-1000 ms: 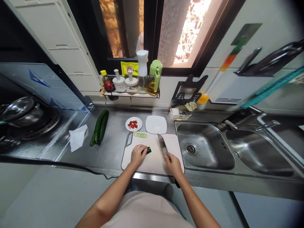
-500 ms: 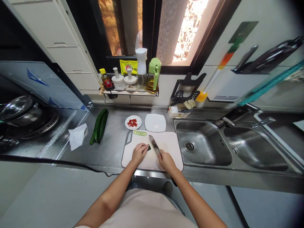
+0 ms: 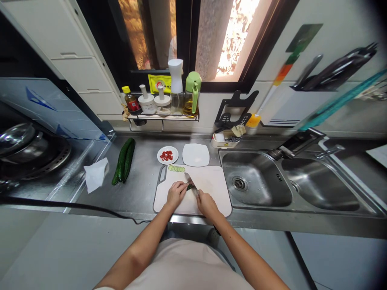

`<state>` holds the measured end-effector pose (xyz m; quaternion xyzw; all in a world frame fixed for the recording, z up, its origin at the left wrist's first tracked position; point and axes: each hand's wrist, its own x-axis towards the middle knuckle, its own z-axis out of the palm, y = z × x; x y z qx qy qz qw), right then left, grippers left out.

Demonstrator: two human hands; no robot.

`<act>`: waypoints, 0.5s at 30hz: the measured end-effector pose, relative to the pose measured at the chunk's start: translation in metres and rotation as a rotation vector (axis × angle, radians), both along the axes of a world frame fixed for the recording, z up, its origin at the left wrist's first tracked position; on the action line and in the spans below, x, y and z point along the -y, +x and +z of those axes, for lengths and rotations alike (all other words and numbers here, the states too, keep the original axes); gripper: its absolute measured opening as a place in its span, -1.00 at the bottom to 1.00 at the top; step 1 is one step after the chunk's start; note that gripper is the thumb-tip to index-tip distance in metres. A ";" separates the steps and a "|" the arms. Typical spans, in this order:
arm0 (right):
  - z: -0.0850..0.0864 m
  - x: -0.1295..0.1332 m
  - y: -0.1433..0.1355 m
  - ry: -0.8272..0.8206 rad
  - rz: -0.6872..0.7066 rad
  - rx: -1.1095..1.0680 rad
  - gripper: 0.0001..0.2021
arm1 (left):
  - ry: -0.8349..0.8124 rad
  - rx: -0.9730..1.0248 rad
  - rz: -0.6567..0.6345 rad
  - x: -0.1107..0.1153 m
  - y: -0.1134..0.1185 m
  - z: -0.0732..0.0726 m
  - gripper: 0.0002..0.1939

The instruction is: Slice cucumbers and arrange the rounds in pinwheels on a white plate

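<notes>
On the white cutting board [image 3: 211, 181], my left hand [image 3: 177, 193] is closed over a small dark-green piece of cucumber [image 3: 189, 187], most of it hidden by the fingers. My right hand [image 3: 208, 204] grips the handle of a kitchen knife [image 3: 191, 182]. Its blade points up and to the left, right beside the cucumber piece and close to my left fingertips. A row of overlapping pale-green cucumber slices [image 3: 176, 168] lies along the board's upper left edge. Two whole cucumbers [image 3: 124, 161] rest side by side on the steel counter to the left.
Behind the board stand a small plate [image 3: 159, 158] with chopped red pieces and a white square plate [image 3: 196, 155]. A double sink [image 3: 256, 177] is at the right. A seasoning rack [image 3: 178, 118] hangs under the window. A white paper [image 3: 96, 176] and a pot [image 3: 21, 141] are left.
The knife in my right hand has moved left, up to the cucumber piece. My left hand stays on the piece. The whole view has shifted slightly.
</notes>
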<state>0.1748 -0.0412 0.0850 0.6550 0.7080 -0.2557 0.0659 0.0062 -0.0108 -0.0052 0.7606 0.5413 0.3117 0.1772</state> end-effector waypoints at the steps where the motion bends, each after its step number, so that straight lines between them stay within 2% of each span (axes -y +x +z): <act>1: -0.001 0.000 0.000 0.003 0.001 -0.001 -0.74 | 0.006 -0.003 0.001 0.000 0.000 0.000 -0.74; 15: 0.000 0.000 -0.004 -0.021 0.005 -0.002 -0.75 | 0.011 -0.002 -0.022 -0.002 -0.001 0.001 -0.75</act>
